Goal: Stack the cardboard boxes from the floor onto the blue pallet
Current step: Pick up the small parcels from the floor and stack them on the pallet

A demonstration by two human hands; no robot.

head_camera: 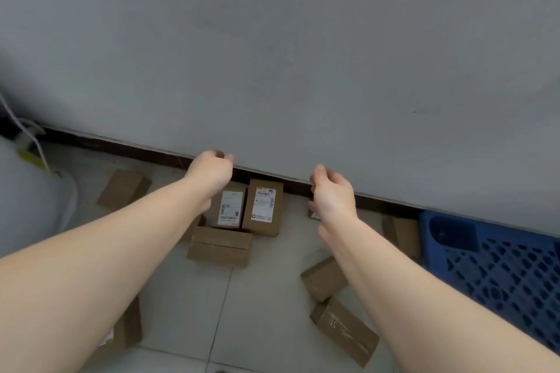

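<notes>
Several brown cardboard boxes lie on the tiled floor by the wall. Two boxes with white labels, one [231, 208] and another [264, 206], stand side by side at the skirting, with a plain box [220, 246] in front of them. My left hand [212, 174] hovers above the left labelled box, fingers curled, holding nothing. My right hand [331, 191] is held out to the right of the labelled pair, fingers loosely bent and empty. The blue pallet [497, 266] lies at the right edge with nothing on the part I see.
More boxes lie at the far left [123, 189], near the pallet [401, 233], at centre right [324, 278], lower right [344, 331] and under my left forearm [125, 331]. A white bulky object with cables [33, 191] stands at the left. The grey wall [303, 54] closes the far side.
</notes>
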